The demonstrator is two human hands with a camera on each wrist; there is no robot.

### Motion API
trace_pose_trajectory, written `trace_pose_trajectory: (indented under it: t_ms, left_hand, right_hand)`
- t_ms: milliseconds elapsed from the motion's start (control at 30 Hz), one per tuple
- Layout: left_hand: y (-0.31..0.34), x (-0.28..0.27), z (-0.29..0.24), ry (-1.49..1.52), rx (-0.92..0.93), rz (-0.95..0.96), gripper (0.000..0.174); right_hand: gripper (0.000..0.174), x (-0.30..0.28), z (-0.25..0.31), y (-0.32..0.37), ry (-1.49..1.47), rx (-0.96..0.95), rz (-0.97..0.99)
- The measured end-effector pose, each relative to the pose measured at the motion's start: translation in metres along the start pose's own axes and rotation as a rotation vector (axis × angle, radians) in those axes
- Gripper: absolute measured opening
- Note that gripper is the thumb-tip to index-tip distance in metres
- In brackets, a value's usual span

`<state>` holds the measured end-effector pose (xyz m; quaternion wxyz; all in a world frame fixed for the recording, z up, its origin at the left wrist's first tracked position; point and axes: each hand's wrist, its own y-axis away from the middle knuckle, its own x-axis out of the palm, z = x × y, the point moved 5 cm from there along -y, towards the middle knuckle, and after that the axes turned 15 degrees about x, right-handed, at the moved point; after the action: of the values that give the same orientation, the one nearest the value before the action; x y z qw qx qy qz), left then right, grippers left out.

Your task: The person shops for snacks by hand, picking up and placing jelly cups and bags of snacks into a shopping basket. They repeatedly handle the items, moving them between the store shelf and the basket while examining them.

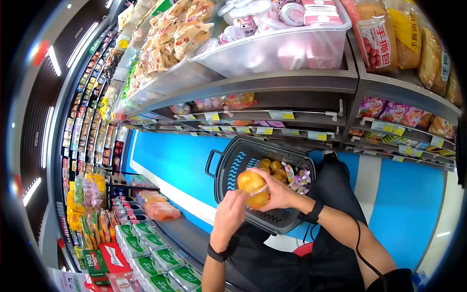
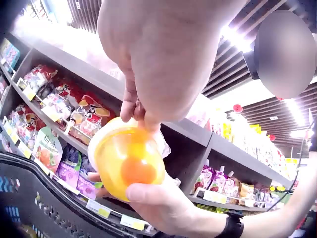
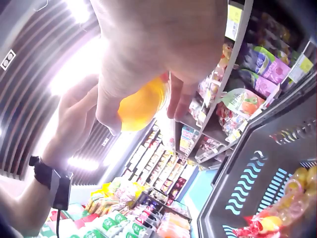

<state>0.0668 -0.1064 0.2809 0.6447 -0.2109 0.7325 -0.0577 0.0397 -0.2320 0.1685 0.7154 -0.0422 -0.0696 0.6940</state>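
A pair of translucent orange jelly cups [image 1: 251,181], domed and glossy, is held over the shopping basket [image 1: 217,184]. My right hand [image 1: 281,193] grips them from the side, its thumb lying across one dome in the left wrist view. With bent fingertips, my left hand [image 1: 228,211] pinches the edge of the pack by the pale lid side. In the right wrist view the right hand [image 3: 163,44] covers much of the orange cup [image 3: 143,106]. Inside the basket lie more amber cups [image 1: 276,170] and purple-and-white wrapped sweets [image 1: 300,181].
Shelves with price tags [image 1: 282,115] run behind the basket, topped by a clear bin [image 1: 292,51] of packaged cups. Bagged bread [image 1: 372,41] stands to the right. Green-and-white packs [image 1: 148,265] are stacked at lower left. Blue floor [image 1: 168,155] surrounds the basket.
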Motion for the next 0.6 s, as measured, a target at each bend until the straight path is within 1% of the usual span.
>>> trace_pose_trajectory:
  t_ms: [67, 167, 200, 300, 333, 433, 467, 600]
  left_hand:
    - [0.001, -0.007, -0.01, 0.008, -0.016, -0.071, 0.021]
    - [0.001, -0.01, -0.023, -0.031, -0.117, -0.218, 0.021]
    - [0.01, -0.006, -0.024, -0.05, -0.156, -0.257, 0.028]
    - [0.023, 0.011, -0.024, 0.363, -0.525, -0.638, 0.043]
    - [0.029, 0.019, -0.023, 0.555, -0.603, -0.569, 0.059]
    - [0.02, 0.026, -0.026, 0.753, -0.715, -0.562, 0.064]
    - [0.01, 0.023, -0.031, 0.791, -0.719, -0.548, 0.071]
    - [-0.001, 0.028, -0.025, 0.79, -0.686, -0.342, 0.077]
  right_hand:
    - [0.11, -0.002, 0.013, 0.004, 0.04, -0.071, -0.051]
    - [0.113, -0.007, 0.02, 0.01, 0.082, -0.142, -0.126]
    - [0.111, -0.009, 0.023, 0.012, 0.094, -0.188, -0.16]
    - [0.107, -0.013, 0.031, 0.015, 0.143, -0.309, -0.255]
    - [0.107, -0.014, 0.03, 0.016, 0.164, -0.333, -0.282]
    - [0.104, -0.014, 0.028, 0.017, 0.243, -0.415, -0.358]
    - [0.103, -0.015, 0.029, 0.018, 0.273, -0.443, -0.383]
    - [0.095, -0.018, 0.032, 0.019, 0.373, -0.478, -0.376]
